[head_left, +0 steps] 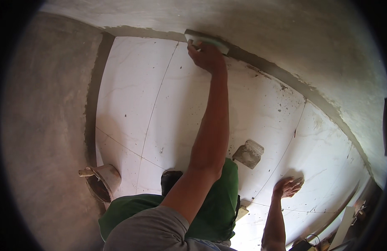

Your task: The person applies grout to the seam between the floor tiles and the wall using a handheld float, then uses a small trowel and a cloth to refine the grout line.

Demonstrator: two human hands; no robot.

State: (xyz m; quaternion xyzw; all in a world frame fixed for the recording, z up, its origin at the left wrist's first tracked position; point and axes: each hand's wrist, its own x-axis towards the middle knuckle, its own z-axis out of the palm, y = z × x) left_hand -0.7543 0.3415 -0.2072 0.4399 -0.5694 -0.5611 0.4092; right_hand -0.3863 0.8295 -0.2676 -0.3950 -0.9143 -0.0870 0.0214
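My left hand [208,57] is closed on the handle of a pale plastering float [218,45], which has a darker grey base. The float lies against the strip of darker mortar [252,56] along the foot of the far wall. My left arm stretches forward over white tiles [130,88]. On the right, my right hand [288,187] is at the tiled floor with its fingers extended and no tool visible in it. A flat, mortar-smeared grey piece [248,154], possibly a trowel blade or scraper, lies on the tiles between my knee and my right hand.
A mortar-stained bucket [112,178] stands tilted near the left wall [47,104], with a handle [86,172] at its rim. Crumbs of mortar dot the tiles near the far wall. Assorted objects, including a pale board [343,228], crowd the lower right.
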